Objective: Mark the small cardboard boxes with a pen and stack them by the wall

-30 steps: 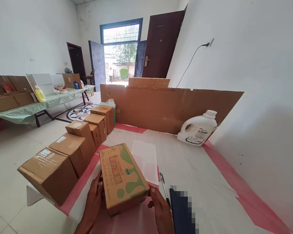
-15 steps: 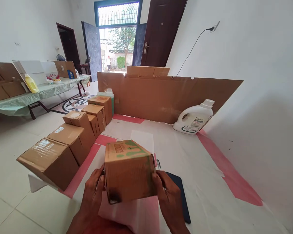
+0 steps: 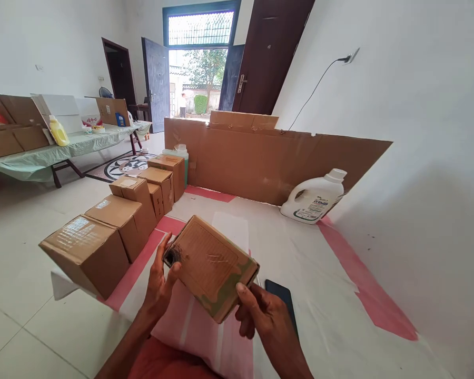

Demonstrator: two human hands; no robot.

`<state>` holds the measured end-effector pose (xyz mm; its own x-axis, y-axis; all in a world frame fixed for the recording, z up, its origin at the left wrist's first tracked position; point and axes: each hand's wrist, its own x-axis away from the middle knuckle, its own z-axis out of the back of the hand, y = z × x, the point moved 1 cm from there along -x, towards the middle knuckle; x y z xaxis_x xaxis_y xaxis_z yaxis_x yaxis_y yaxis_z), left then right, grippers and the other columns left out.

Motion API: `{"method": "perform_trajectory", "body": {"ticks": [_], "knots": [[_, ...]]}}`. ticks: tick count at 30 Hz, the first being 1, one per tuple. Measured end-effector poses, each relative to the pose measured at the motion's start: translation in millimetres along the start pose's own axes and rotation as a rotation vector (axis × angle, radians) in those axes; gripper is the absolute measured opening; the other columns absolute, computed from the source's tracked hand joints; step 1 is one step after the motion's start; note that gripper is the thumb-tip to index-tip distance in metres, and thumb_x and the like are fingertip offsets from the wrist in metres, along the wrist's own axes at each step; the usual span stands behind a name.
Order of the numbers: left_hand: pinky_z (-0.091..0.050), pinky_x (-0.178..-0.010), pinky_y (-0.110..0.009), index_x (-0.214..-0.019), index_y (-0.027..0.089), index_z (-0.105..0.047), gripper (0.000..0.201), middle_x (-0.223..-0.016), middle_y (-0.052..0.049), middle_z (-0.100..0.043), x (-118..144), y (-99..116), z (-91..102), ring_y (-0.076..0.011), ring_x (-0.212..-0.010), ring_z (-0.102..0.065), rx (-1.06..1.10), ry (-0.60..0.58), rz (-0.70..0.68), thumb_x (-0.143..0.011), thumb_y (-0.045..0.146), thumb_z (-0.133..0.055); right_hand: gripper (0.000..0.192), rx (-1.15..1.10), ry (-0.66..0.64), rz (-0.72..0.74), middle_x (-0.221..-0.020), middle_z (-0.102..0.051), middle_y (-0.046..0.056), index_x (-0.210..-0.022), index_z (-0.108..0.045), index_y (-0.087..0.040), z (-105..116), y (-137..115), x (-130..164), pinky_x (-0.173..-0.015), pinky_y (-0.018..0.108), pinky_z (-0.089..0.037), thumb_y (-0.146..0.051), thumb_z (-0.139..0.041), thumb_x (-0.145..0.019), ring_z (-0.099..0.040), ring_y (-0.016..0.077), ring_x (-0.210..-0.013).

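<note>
Both hands grasp a small cardboard box [image 3: 210, 266] lifted above the white sheet [image 3: 319, 273]: left hand [image 3: 160, 287] at its 9 o'clock corner, right hand [image 3: 265, 316] at 5 o'clock. Its plain brown face, creased and scuffed, tilts upward; green print edges the lower side.

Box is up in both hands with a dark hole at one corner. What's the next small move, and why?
Probably tilt the small box so the hole faces up: the left hand sits by that corner, the right hand supports the lower edge.
</note>
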<state>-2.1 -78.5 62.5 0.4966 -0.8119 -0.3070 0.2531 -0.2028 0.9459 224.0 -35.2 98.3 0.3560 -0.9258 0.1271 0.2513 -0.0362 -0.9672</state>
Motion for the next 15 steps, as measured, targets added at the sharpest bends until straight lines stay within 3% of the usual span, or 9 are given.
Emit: {"method": "perform_trajectory", "body": {"ticks": [2, 4, 6, 8, 10, 11, 13, 15], "knots": [[-0.038, -0.117, -0.045, -0.154, 0.021, -0.045, 0.075, -0.143, -0.014, -0.060, -18.8, -2.9, -8.6, -0.0338, -0.143, -0.048, 0.102, 0.038, 0.052, -0.095, 0.066, -0.057, 0.060, -0.090, -0.097, -0.056, -0.059, -0.067, 0.004, -0.070, -0.061, -0.020, -8.4, 6.5, 11.8, -0.047, 0.027, -0.043, -0.078, -0.058, -0.088, -0.061, 0.0165, -0.045], [-0.041, -0.113, -0.043, -0.149, 0.020, -0.049, 0.067, -0.146, -0.014, -0.058, -34.9, -5.0, -16.9, -0.0319, -0.137, -0.052, 0.180, 0.033, 0.060, -0.097, 0.062, -0.056, 0.062, -0.111, -0.100, -0.059, -0.061, -0.068, 0.005, -0.071, -0.065, -0.019, -4.9, 10.9, 20.4, -0.048, 0.027, -0.043, -0.079, -0.059, -0.085, -0.063, 0.0173, -0.048], [-0.044, -0.110, -0.041, -0.143, 0.020, -0.054, 0.060, -0.147, -0.013, -0.058, -44.8, -4.4, -23.8, -0.0303, -0.132, -0.056, 0.216, -0.003, 0.041, -0.098, 0.060, -0.055, 0.062, -0.054, 0.049, -0.037, -0.059, -0.064, 0.003, -0.069, -0.065, -0.020, 12.4, 11.0, 24.8, -0.052, 0.028, -0.045, -0.080, -0.059, -0.085, -0.060, 0.0174, -0.051], [-0.045, -0.108, -0.039, -0.141, 0.021, -0.056, 0.058, -0.145, -0.012, -0.060, -47.6, -0.9, -30.0, -0.0294, -0.129, -0.058, 0.232, -0.047, 0.023, -0.097, 0.060, -0.056, 0.059, 0.055, 0.321, -0.006, -0.066, -0.065, 0.003, -0.075, -0.066, -0.022, 34.7, 7.7, 25.4, -0.060, 0.031, -0.052, -0.080, -0.058, -0.085, -0.062, 0.0207, -0.062], [-0.045, -0.108, -0.038, -0.143, 0.022, -0.055, 0.058, -0.142, -0.011, -0.062, -45.1, 4.2, -37.2, -0.0292, -0.129, -0.059, 0.270, -0.101, 0.010, -0.098, 0.059, -0.056, 0.058, 0.133, 0.513, 0.064, -0.098, -0.074, 0.009, -0.100, -0.070, -0.025, 48.1, 4.1, 21.5, -0.080, 0.038, -0.057, -0.080, -0.060, -0.083, -0.070, 0.0285, -0.090], [-0.045, -0.109, -0.038, -0.143, 0.022, -0.055, 0.058, -0.142, -0.011, -0.063, -42.7, 6.9, -41.4, -0.0293, -0.131, -0.058, 0.295, -0.128, 0.004, -0.098, 0.058, -0.056, 0.064, 0.134, 0.522, 0.108, -0.121, -0.073, 0.011, -0.117, -0.068, -0.027, 49.0, 3.6, 17.4, -0.093, 0.043, -0.056, -0.080, -0.061, -0.082, -0.068, 0.0327, -0.110], [-0.045, -0.110, -0.039, -0.142, 0.021, -0.054, 0.055, -0.140, -0.011, -0.065, -37.6, 12.4, -50.3, -0.0299, -0.133, -0.058, 0.354, -0.165, 0.004, -0.100, 0.057, -0.054, 0.077, 0.054, 0.398, 0.166, -0.153, -0.057, 0.011, -0.144, -0.056, -0.030, 41.6, 6.2, 6.3, -0.113, 0.051, -0.046, -0.079, -0.056, -0.085, -0.052, 0.0356, -0.141], [-0.046, -0.110, -0.039, -0.136, 0.021, -0.057, 0.051, -0.139, -0.011, -0.066, -33.4, 19.6, -57.1, -0.0302, -0.132, -0.059, 0.392, -0.171, 0.029, -0.099, 0.057, -0.054, 0.077, -0.035, 0.264, 0.180, -0.164, -0.047, 0.009, -0.154, -0.049, -0.031, 29.9, 13.1, -4.0, -0.120, 0.053, -0.040, -0.076, -0.049, -0.092, -0.041, 0.0339, -0.152]]}}
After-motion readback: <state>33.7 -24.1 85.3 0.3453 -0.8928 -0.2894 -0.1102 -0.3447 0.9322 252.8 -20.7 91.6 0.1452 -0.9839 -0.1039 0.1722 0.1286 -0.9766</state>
